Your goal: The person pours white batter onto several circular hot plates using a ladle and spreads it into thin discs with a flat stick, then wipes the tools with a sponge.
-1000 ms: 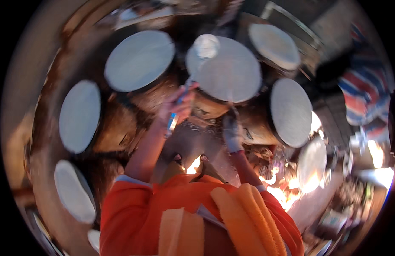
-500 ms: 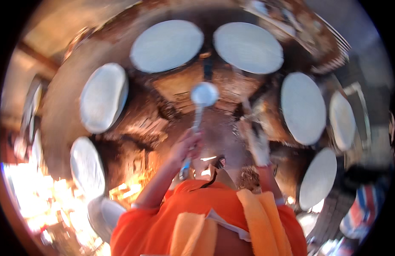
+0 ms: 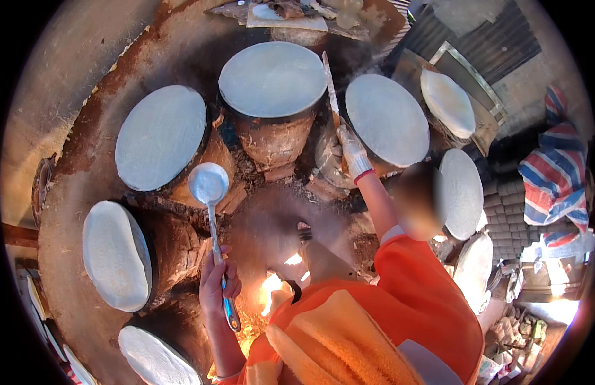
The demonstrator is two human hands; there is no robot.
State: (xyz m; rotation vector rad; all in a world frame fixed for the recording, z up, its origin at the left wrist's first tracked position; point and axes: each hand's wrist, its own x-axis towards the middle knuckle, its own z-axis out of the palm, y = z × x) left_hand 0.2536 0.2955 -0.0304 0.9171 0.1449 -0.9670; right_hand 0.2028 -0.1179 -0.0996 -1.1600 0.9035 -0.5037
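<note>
My left hand point(image 3: 219, 282) is closed round the handle of a metal ladle point(image 3: 209, 184), its bowl held up at the near left and coated with whitish liquid. My right hand point(image 3: 353, 153), in a pale glove, reaches forward, gripping a long flat blade-like spatula point(image 3: 331, 86). The spatula points away between two round griddles, beside a far-middle flatbread point(image 3: 272, 80) and a right-hand flatbread point(image 3: 387, 120). White sheets cover both griddles. Left of the ladle bowl lies another flatbread point(image 3: 161, 136). Nearer left, one flatbread point(image 3: 117, 253) has a lifted, folded edge.
The griddles stand on brick-and-clay stoves point(image 3: 273, 142) in an arc around me. Flames point(image 3: 271, 289) glow low beside my body. Loose flatbread point(image 3: 447, 102) lies beyond at the right. A striped bag point(image 3: 554, 179) and stacked dark blocks point(image 3: 505, 208) stand farther right. A blurred round shape point(image 3: 420, 200) sits beside my right arm.
The view has turned toward the right. My right arm now stretches forward with the spatula among the griddles. The ladle has shifted from the middle of the view to the left, still in my left hand.
</note>
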